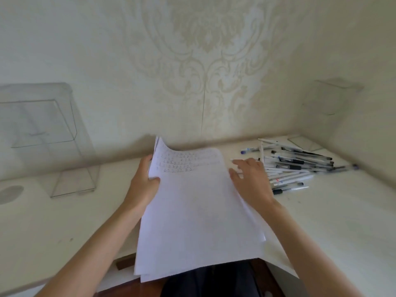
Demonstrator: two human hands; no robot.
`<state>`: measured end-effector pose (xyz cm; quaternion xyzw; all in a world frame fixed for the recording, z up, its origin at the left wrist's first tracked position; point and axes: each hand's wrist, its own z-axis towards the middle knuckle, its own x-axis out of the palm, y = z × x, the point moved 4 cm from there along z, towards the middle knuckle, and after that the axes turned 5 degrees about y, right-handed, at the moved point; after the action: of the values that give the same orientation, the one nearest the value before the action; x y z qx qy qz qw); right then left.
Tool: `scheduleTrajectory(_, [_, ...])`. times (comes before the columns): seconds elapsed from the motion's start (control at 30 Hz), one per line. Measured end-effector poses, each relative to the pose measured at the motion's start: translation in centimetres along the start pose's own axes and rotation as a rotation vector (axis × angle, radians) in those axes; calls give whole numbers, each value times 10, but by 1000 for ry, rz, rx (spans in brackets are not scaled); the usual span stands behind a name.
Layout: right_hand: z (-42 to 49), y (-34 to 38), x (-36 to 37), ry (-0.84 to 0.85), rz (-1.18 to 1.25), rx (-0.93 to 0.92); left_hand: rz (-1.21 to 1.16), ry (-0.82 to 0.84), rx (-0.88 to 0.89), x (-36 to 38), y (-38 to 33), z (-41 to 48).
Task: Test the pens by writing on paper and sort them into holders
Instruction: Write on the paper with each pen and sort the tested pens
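Paper stack [197,211] sits mid-table, near end hanging over the table [342,211] edge toward the person, far-left corner curled up. Top sheet has a few rows of small test marks near the far end.

Left hand [143,183] pinches the stack's left edge, thumb on top, fingers under. Right hand [250,181] lies flat on the right edge, fingers straight and slightly spread, tips reaching toward the pens [300,166].

Handling, my read:
- Paper: light, floppy, sheets slide on each other. Hold both long edges or press it flat before writing; the overhang could sag or slip.
- Pens: light, stiff, smooth barrels, and they roll. The pile is crisscrossed, so pick one from the top by mid-barrel, otherwise the neighbours scatter.
- Holders: clear thin-walled plastic, look light and tippy. Drop pens in gently.

Counts:
- Paper: one stack, several sheets; exact number can't be told.
- Pens: one loose pile right of the paper, roughly a couple dozen – too blurred and overlapped for a true count.
- Holders: two. Left holder [42,125] at far left, right holder [330,97] in the far right corner, faint. Neither visibly has a pen in it.

Sorting looks not yet started.
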<state>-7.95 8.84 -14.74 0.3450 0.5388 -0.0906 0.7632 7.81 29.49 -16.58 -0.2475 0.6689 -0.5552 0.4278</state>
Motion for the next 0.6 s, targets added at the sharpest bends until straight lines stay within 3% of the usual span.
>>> scheduleTrajectory(0.17, [15, -42, 13, 270, -276, -31, -19, 29, -4, 9, -2, 7])
scheduleTrajectory(0.6, [52, -130, -24, 84, -367, 226, 62, 156, 58, 80, -27, 45])
